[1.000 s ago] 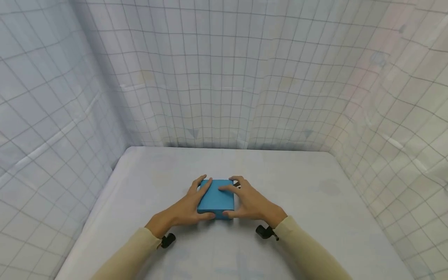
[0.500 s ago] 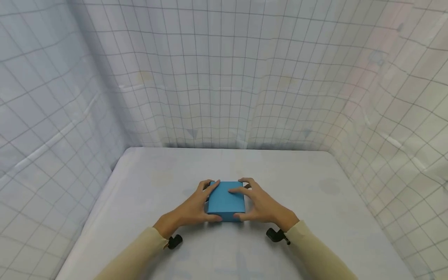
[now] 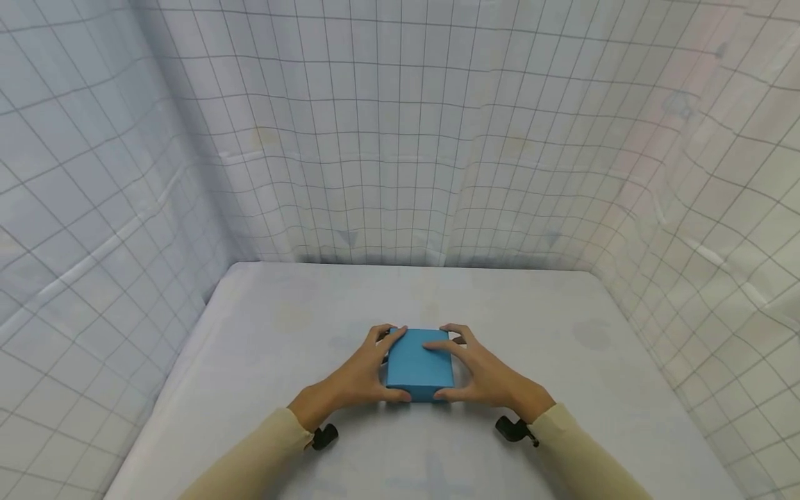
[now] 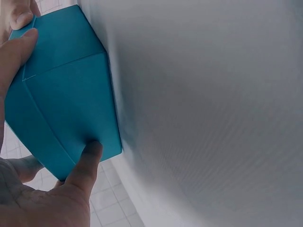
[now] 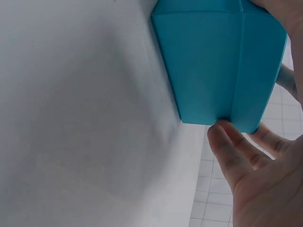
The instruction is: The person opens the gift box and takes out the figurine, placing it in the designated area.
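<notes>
A plain blue box stands on the white-covered table, between both hands. From its left side my left hand grips it, thumb on the near face, a finger along the top edge and others round the far side. On the right, my right hand holds it the same way, with a fingertip lying on the top. In the left wrist view a fingertip of the left hand presses the side of the box. The right wrist view has fingers of the right hand against the box's end; its underside is hidden.
White cloth covers the table. Grid-patterned white curtains hang behind it and on both sides. A small black camera sits at the left wrist and another at the right wrist.
Both hands have moved together to the right and slightly nearer to me, with the blue box between them. Their grip looks the same.
</notes>
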A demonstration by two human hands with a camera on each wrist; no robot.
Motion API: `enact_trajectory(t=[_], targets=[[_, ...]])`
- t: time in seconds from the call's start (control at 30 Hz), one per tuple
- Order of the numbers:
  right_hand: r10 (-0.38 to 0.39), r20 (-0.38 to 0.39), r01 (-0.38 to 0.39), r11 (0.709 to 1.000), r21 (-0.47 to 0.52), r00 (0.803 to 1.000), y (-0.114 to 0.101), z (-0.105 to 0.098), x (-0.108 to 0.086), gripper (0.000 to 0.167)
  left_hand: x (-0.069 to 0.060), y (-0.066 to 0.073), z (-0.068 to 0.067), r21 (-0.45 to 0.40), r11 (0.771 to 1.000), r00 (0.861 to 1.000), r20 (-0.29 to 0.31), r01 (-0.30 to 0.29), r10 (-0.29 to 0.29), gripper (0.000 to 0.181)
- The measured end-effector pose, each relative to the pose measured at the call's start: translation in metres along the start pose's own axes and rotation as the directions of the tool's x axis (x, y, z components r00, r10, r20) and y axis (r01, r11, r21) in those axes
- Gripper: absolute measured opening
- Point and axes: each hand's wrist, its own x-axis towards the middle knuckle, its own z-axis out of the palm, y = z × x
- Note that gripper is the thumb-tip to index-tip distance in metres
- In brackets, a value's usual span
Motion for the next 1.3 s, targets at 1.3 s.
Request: enact_trajectory(t=[1.3], targets=[[0.027, 0.015, -0.029, 0.987, 0.159, 1.0, 0.006, -0.006, -0.014, 0.098, -0.003, 0.006, 0.002, -0.07, 0.997, 1.0, -0.018, 0.018, -0.019, 0.126]])
